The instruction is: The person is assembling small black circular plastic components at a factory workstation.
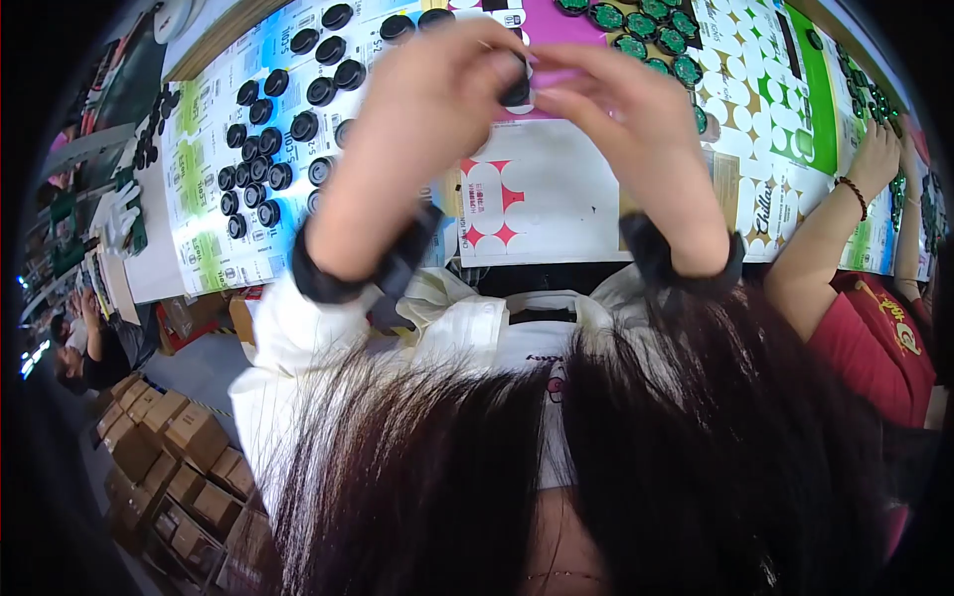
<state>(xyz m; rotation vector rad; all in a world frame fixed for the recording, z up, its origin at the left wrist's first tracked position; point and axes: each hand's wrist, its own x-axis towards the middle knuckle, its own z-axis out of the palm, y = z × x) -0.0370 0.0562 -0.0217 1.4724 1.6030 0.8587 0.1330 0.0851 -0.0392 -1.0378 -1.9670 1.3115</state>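
Above the far half of the table, my left hand [437, 84] is closed round a small black round part [517, 84], its fingers curled over the far side. My right hand [636, 104] meets it from the right, with thumb and fingertips bent to the part's edge. My left hand hides much of the part, so its inside cannot be made out. Many similar black round parts [304, 126] lie spread over the table to the left. Beyond my right hand lie several round green circuit boards [671, 40] in dark round housings.
Printed sheets [542, 199] cover the table, which has a raised wooden edge [214, 45] at the far left. A co-worker's hand [874, 159] reaches over more green boards [870, 94] at the right. Stacked cardboard boxes [194, 432] stand on the floor at the lower left.
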